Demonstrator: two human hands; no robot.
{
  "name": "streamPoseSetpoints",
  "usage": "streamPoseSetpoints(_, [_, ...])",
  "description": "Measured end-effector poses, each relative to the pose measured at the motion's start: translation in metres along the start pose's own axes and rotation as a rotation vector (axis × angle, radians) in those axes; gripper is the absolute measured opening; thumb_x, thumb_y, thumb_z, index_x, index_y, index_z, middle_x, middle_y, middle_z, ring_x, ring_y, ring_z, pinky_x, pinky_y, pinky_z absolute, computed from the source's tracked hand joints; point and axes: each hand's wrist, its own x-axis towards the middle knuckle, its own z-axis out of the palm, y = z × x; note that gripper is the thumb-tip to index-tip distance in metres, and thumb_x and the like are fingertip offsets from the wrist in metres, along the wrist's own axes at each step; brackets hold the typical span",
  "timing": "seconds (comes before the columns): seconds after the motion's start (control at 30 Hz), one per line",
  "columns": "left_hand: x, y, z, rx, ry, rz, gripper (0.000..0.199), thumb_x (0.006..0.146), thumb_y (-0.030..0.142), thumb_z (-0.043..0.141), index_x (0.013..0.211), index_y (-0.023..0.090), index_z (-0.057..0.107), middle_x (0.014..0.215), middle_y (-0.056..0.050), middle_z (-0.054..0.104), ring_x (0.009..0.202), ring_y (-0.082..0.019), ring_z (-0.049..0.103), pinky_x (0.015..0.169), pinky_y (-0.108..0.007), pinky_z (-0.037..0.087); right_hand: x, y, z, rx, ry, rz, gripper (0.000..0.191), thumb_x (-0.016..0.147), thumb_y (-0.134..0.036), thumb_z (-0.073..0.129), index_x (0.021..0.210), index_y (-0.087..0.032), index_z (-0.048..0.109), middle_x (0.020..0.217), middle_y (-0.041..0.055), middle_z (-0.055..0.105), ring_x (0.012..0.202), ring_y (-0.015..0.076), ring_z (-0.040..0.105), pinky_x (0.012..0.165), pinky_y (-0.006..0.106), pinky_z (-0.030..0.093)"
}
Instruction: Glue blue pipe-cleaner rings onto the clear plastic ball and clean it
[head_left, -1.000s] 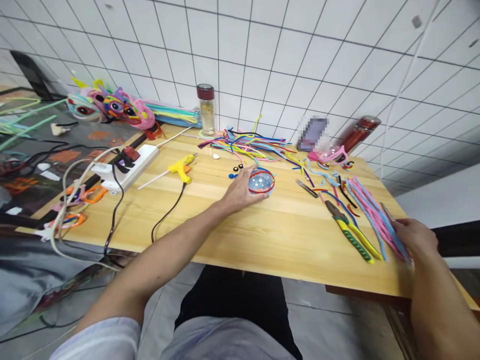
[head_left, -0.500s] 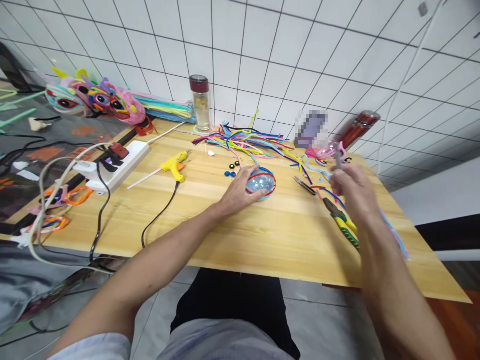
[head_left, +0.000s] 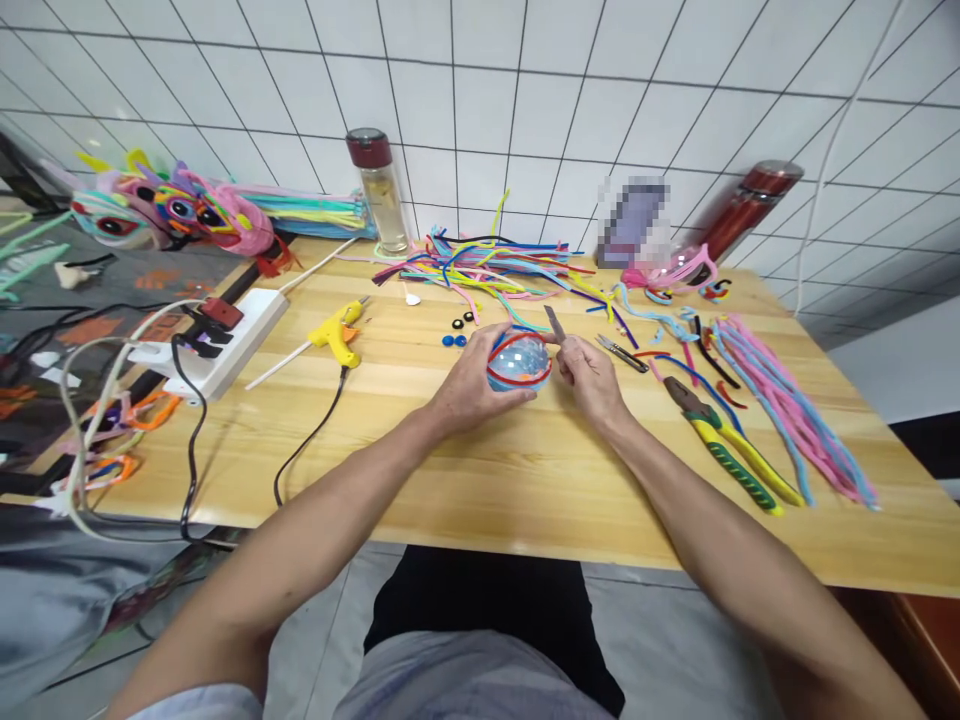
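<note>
My left hand (head_left: 472, 375) is wrapped round the left side of a clear plastic ball (head_left: 519, 362), banded with red and blue pipe cleaners. The fingers curl over its far side, and the thumb lies along its near side. Close to the ball's right edge, my right hand (head_left: 589, 375) is closed on a flat grey blade-like tool (head_left: 553, 322), whose tip points up and away from me. My fist hides its lower end. Two blue discs (head_left: 454, 341) and two black rings (head_left: 463, 320) lie just beyond my left hand. Small snips (head_left: 622, 353) rest right of my right hand.
A yellow glue gun (head_left: 337, 333) and a white power strip (head_left: 232, 345) with cords lie left. Pipe cleaners (head_left: 487, 262) are piled behind, beside a glass bottle (head_left: 381, 195). Pliers (head_left: 720, 440) and a pink-blue pipe-cleaner bundle (head_left: 795, 410) lie right; a red flask (head_left: 750, 210) leans at the back.
My right hand has come from the right side of the table to the ball, bringing the grey tool with it. My left hand keeps its hold on the ball.
</note>
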Motion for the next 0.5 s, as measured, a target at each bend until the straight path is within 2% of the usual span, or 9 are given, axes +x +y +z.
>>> streamPoseSetpoints(0.1, [0.0002, 0.0002, 0.0006, 0.055, 0.074, -0.033, 0.099, 0.07, 0.047, 0.091, 0.151, 0.024, 0.038, 0.147, -0.015, 0.05, 0.14, -0.033, 0.05, 0.122, -0.051, 0.042, -0.0019, -0.0029, -0.0049, 0.033, 0.091, -0.018, 0.059, 0.101, -0.068, 0.039, 0.106, -0.021, 0.075, 0.065, -0.0013, 0.051, 0.071, 0.0199, 0.059, 0.07, 0.031, 0.045])
streamPoseSetpoints(0.2, [0.0007, -0.0002, -0.0004, 0.106, 0.163, -0.104, 0.1, 0.066, 0.048, 0.093, 0.148, 0.025, 0.041, 0.143, -0.014, 0.049, 0.138, -0.033, 0.051, 0.12, -0.051, 0.043, -0.0037, -0.0048, -0.0094, 0.008, 0.126, -0.032, 0.054, 0.101, -0.065, 0.044, 0.109, -0.021, 0.075, 0.067, -0.0008, 0.054, 0.069, 0.0195, 0.057, 0.069, 0.032, 0.045])
streamPoseSetpoints(0.3, [0.0009, -0.0018, -0.0018, 0.113, 0.204, -0.137, 0.093, 0.065, 0.047, 0.094, 0.141, 0.022, 0.046, 0.141, -0.014, 0.051, 0.138, -0.032, 0.051, 0.119, -0.05, 0.044, -0.0048, -0.0039, -0.0105, -0.002, 0.094, -0.026, 0.049, 0.1, -0.06, 0.047, 0.111, -0.021, 0.074, 0.072, -0.0005, 0.06, 0.066, 0.0176, 0.056, 0.067, 0.031, 0.045])
streamPoseSetpoints(0.5, [0.002, -0.0057, -0.0051, 0.069, 0.183, -0.161, 0.09, 0.069, 0.049, 0.091, 0.143, 0.024, 0.044, 0.142, -0.012, 0.055, 0.134, -0.03, 0.056, 0.117, -0.048, 0.047, -0.0091, -0.0085, -0.0063, -0.095, -0.005, -0.119, 0.038, 0.1, -0.051, 0.05, 0.11, -0.024, 0.075, 0.088, 0.004, 0.074, 0.081, 0.021, 0.067, 0.076, 0.032, 0.051])
